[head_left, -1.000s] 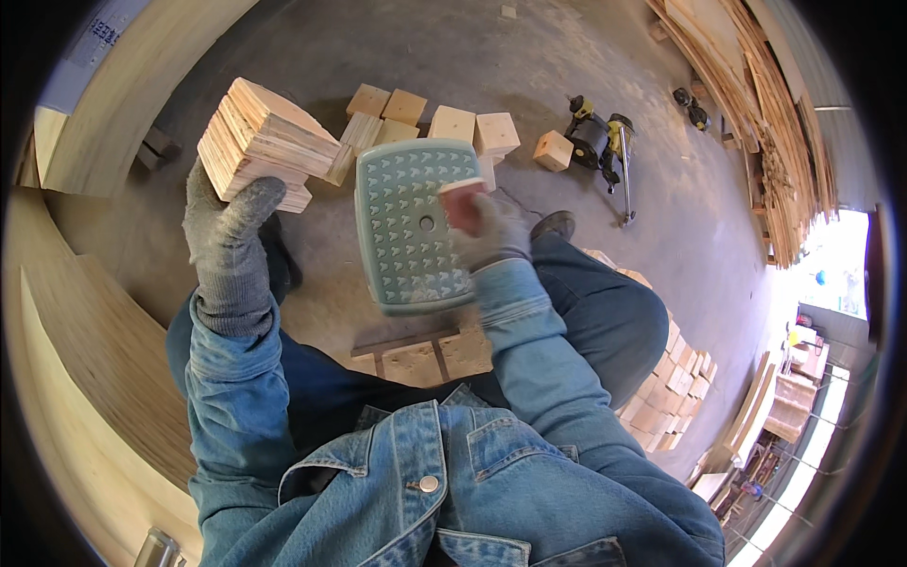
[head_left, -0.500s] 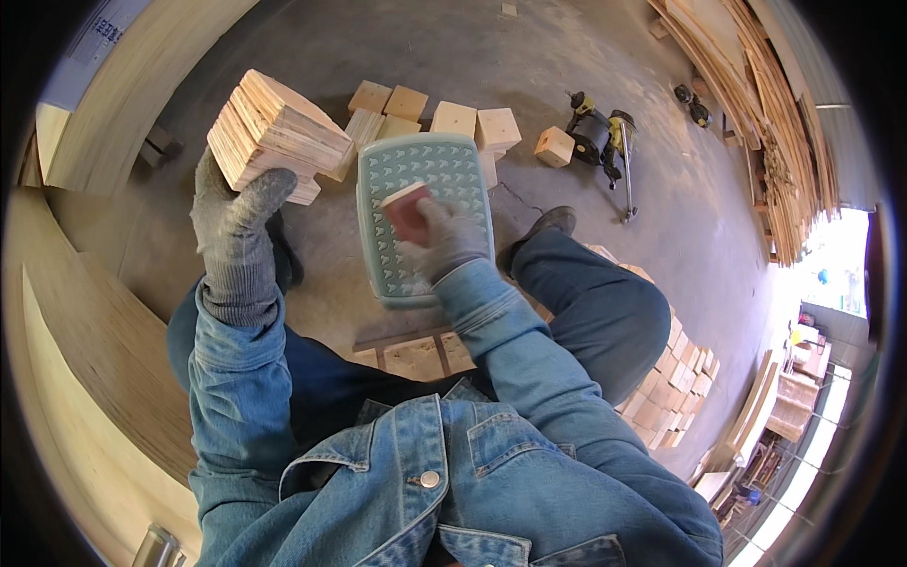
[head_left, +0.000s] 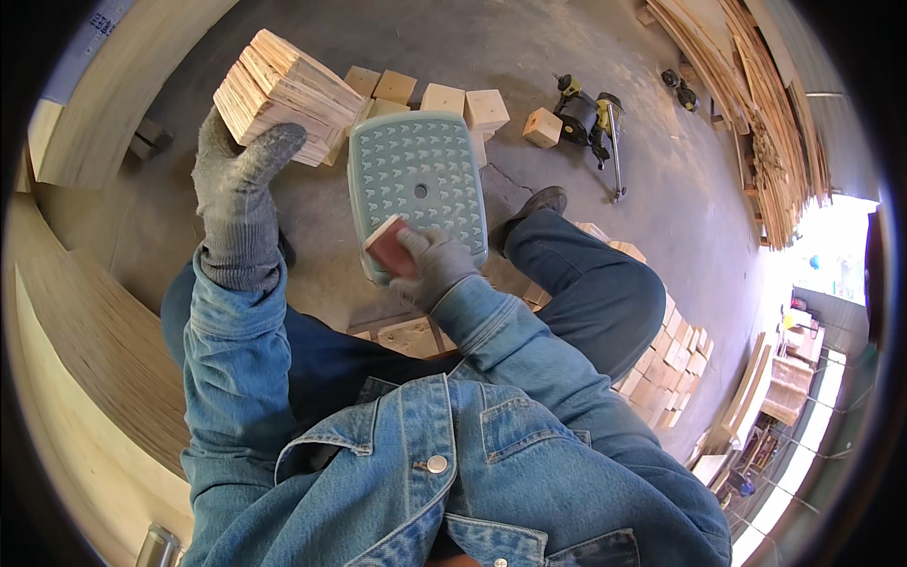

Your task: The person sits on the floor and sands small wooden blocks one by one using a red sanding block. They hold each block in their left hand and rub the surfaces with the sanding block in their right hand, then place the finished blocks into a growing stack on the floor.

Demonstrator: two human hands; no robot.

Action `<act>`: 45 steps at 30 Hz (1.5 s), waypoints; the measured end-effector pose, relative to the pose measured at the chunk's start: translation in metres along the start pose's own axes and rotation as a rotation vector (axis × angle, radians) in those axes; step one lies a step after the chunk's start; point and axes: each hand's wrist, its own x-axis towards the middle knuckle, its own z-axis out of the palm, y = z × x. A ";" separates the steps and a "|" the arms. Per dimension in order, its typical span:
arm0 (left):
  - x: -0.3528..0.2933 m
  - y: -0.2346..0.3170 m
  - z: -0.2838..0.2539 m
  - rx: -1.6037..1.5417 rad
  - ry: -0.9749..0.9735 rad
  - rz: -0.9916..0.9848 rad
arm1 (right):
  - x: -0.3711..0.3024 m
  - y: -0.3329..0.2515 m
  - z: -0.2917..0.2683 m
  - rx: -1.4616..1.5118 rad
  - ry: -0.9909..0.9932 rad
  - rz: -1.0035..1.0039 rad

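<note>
My gloved left hand (head_left: 241,184) grips a layered plywood block (head_left: 283,94) from below, with the thumb along its near side. The block is held up and tilted at the far left of my lap. In my gloved right hand (head_left: 439,269) is a reddish-brown sanding block (head_left: 390,248) with a pale edge. That hand is over the near end of a pale green plastic stool (head_left: 420,156), whose raised-pattern top has a hole in the middle. The two hands are apart, and the sanding block is clear of the wooden block.
Several wooden blocks (head_left: 442,98) lie on the concrete floor beyond the stool. A yellow-and-black power tool (head_left: 588,118) sits at the far right beside one block (head_left: 542,127). Stacked blocks (head_left: 666,369) stand by my right leg; long boards (head_left: 770,123) lean farther right. Plywood panels (head_left: 104,321) flank my left.
My right hand has drawn the sanding block nearer to me, to the stool's near end, uncovering the hole in its top. My left hand still holds the plywood block, slightly farther out.
</note>
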 end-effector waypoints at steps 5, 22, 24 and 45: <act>-0.005 -0.001 -0.003 0.081 0.084 -0.006 | -0.006 0.022 -0.019 0.030 -0.002 0.211; -0.003 -0.006 -0.007 0.051 0.069 0.042 | -0.026 0.025 -0.018 -0.055 -0.016 0.289; -0.003 -0.004 -0.008 0.035 0.064 0.051 | -0.028 0.044 -0.037 -0.081 0.033 0.468; -0.004 0.005 -0.002 0.054 -0.025 0.110 | -0.072 0.022 -0.052 -0.052 -0.149 0.582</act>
